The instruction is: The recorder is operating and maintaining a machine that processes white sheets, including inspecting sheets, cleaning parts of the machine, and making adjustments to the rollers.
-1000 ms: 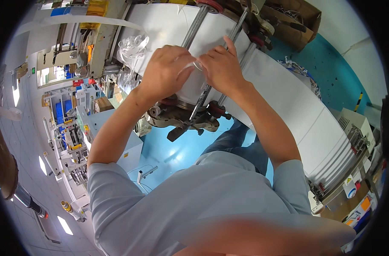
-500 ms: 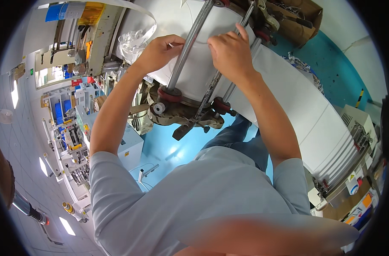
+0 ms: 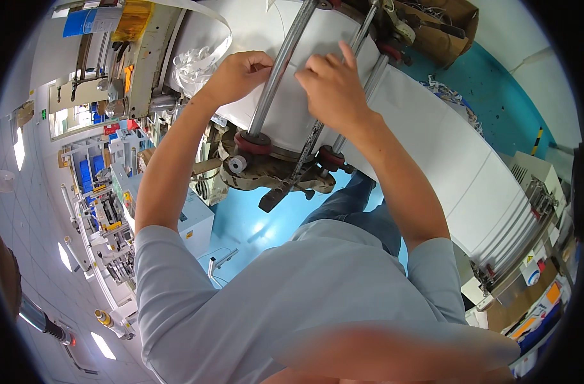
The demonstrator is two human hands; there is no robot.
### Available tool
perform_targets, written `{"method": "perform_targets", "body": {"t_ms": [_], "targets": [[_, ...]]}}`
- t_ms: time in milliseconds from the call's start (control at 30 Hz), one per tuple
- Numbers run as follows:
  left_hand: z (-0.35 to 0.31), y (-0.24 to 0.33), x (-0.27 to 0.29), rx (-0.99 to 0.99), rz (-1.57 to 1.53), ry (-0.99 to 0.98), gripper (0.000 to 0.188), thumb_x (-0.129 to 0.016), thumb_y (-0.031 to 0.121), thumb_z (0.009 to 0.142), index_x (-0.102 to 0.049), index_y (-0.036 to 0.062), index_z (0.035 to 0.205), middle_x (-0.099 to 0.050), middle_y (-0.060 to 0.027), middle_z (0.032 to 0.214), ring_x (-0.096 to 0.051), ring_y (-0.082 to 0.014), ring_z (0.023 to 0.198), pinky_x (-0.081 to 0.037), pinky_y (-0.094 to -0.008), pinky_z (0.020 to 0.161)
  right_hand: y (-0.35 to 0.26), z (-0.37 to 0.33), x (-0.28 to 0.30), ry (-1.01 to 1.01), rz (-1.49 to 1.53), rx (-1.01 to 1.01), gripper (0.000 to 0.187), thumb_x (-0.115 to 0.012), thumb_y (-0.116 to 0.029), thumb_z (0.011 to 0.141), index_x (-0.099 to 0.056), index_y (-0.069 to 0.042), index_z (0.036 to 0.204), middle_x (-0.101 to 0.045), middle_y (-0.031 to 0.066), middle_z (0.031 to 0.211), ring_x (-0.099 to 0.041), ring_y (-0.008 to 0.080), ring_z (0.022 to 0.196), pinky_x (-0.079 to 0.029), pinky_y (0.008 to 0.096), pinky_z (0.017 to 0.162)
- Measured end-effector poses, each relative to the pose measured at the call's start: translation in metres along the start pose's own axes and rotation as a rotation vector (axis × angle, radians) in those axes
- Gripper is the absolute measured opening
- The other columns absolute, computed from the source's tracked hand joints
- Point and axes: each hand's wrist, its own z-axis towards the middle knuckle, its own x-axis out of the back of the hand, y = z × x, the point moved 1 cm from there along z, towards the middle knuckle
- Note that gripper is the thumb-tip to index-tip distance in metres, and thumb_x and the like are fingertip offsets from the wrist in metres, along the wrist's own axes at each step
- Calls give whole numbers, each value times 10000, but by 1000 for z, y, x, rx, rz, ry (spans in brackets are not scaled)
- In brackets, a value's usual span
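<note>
A wide white web of sheet material [image 3: 292,29] runs under metal rods. My left hand [image 3: 239,78] is at the left of the thick steel rod [image 3: 282,67], its fingers curled in and their tips partly hidden by the rod. On the rod's right side is my right hand [image 3: 333,88], thumb and forefinger drawn together over the white sheet, one outer finger sticking up. What either hand pinches, if anything, is too small or hidden to make out. Below my right hand a dark, worn flat bar [image 3: 303,157] slopes down past the roller frame.
Dark red collars [image 3: 253,142] hold the rods to a dirty metal bracket [image 3: 266,176]. Tangled white strips [image 3: 196,67] hang at the left. A cardboard box [image 3: 442,32] stands at the far right, near trimmed scraps [image 3: 455,99] on the blue floor. The white web continues to the right over machine rollers.
My right hand has shifted left, closer to the thick steel rod. My left hand has barely moved.
</note>
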Motion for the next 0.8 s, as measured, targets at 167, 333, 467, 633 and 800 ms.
{"method": "perform_targets", "body": {"t_ms": [167, 333, 467, 633, 800], "targets": [[4, -16, 1, -21, 6, 112, 155, -617, 143, 897, -671, 21, 974, -652, -20, 787, -549, -72, 699, -462, -229, 666, -23, -5, -7, -58, 14, 94, 115, -559, -83, 773, -673, -81, 756, -576, 50, 885, -571, 225, 905, -256, 541, 1079], [8, -6, -2, -38, -244, 47, 212, -587, 147, 922, -675, 50, 1089, -657, 7, 811, -549, -62, 705, -462, -227, 661, -26, -6, -7, -131, 2, 43, 243, -554, -38, 779, -654, -51, 1000, -572, 40, 1058, -529, 218, 1043, -281, 530, 1068], [14, 9, -5, -11, -392, 0, 222, -569, 121, 928, -671, 66, 1119, -651, 14, 814, -552, -61, 716, -464, -221, 662, -19, 1, -14, 151, -132, -39, 184, -537, -103, 797, -652, -22, 916, -581, 51, 981, -544, 230, 973, -308, 549, 1040], [28, -1, 0, -28, -286, -105, 290, -569, 87, 925, -623, 54, 1208, -662, 8, 923, -580, -62, 780, -492, -225, 706, -24, 4, -17, 57, -169, -14, 247, -535, -118, 805, -656, -10, 991, -571, 106, 1089, -497, 273, 1097, -276, 574, 1052], [28, -4, 2, -82, -364, -113, 235, -569, 75, 913, -655, 53, 1130, -648, 9, 863, -557, -60, 752, -475, -234, 689, -27, 0, -19, -19, -179, 49, 320, -528, -140, 818, -643, -13, 1088, -549, 145, 1183, -425, 319, 1221, -237, 583, 1079]]}}
